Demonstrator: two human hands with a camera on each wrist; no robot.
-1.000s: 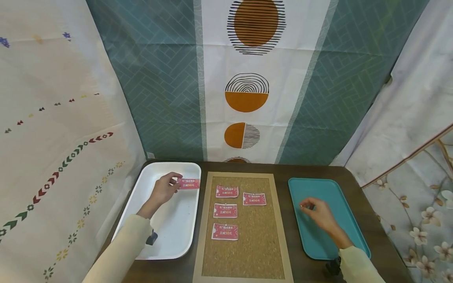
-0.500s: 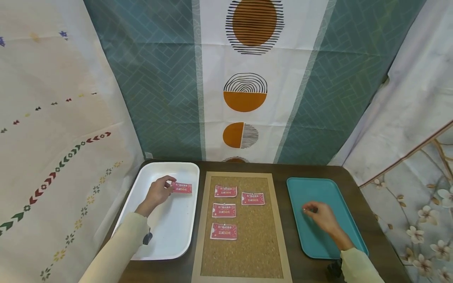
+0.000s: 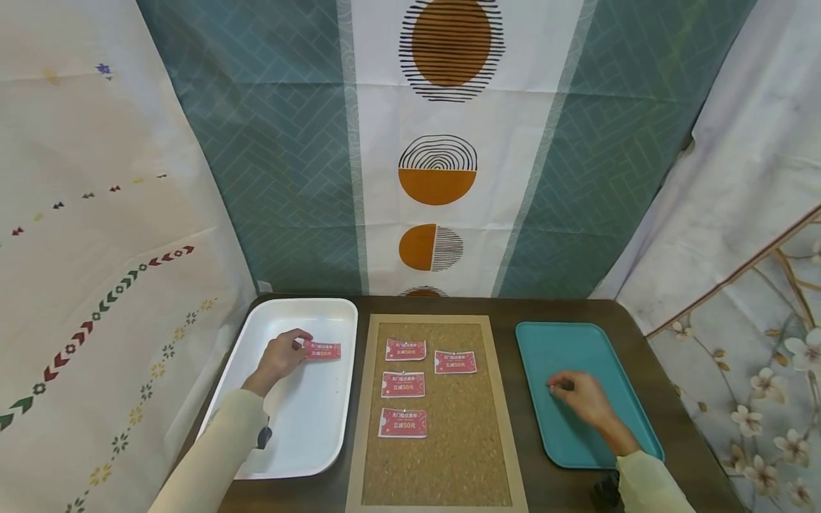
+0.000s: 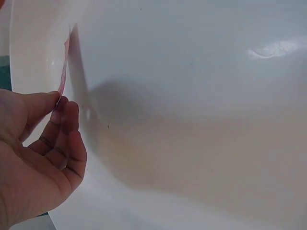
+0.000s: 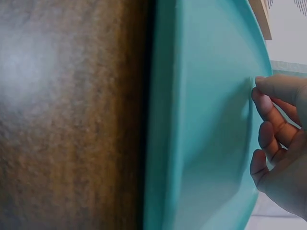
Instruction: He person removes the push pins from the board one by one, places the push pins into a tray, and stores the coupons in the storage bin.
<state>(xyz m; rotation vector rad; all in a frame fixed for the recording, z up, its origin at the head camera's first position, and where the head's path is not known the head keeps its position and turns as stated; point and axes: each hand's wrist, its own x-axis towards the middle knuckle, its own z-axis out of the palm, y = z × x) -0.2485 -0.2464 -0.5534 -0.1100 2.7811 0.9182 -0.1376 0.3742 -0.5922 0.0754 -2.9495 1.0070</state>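
Note:
My left hand (image 3: 280, 360) pinches a red paper coupon (image 3: 323, 350) by its left end, over the white tray (image 3: 301, 434). In the left wrist view the coupon (image 4: 64, 67) shows edge-on, between thumb and fingertips. Over the teal tray (image 3: 564, 342), my right hand (image 3: 585, 400) has thumb and forefinger together on a tiny pale pushpin (image 5: 252, 80), mostly hidden by the fingertips. Between the trays lies a wood-framed corkboard (image 3: 449, 442). Several like coupons (image 3: 403, 385) are on it, three in a left column and one (image 3: 455, 362) at upper right, with small pins at their top edges.
All of these rest on a dark brown table (image 3: 378, 305). Behind it hangs a green and white patterned cloth (image 3: 282, 178). Pale curtains (image 3: 109, 214) close in the left side, and a flowered one (image 3: 757, 356) the right.
My left hand has drawn the coupon left and a little nearer over the white tray. The right hand has shifted slightly right and nearer over the teal tray. The head view has turned slightly.

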